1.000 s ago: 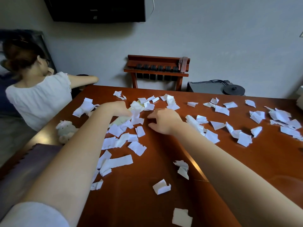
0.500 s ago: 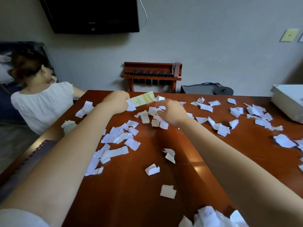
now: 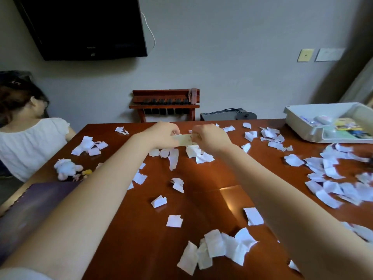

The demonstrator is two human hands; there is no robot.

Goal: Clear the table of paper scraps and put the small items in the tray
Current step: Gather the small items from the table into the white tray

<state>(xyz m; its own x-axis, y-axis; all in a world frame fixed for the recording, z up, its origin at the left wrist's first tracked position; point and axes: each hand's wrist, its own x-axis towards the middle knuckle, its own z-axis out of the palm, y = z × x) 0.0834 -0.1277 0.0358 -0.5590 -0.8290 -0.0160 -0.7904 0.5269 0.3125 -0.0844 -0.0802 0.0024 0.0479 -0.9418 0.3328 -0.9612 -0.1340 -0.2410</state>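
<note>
Both hands hold a pale yellowish strip (image 3: 184, 140) above the far middle of the brown table (image 3: 201, 201). My left hand (image 3: 163, 135) grips its left end and my right hand (image 3: 210, 138) pinches its right end. White paper scraps (image 3: 218, 245) lie scattered over the whole table, thickest at the right (image 3: 333, 178). A white tray (image 3: 314, 126) with several small items in it stands at the far right corner.
A small white plush toy (image 3: 67, 168) and a yellow bit (image 3: 87, 171) lie near the table's left edge. A purple notebook (image 3: 30, 211) lies at the near left. A person in a white top (image 3: 30, 142) sits at the left. A wooden rack (image 3: 165, 104) stands behind the table.
My left hand lifted the yellowish strip out of the scraps, and my right hand came up and took its other end. The view swung right, bringing the tray in.
</note>
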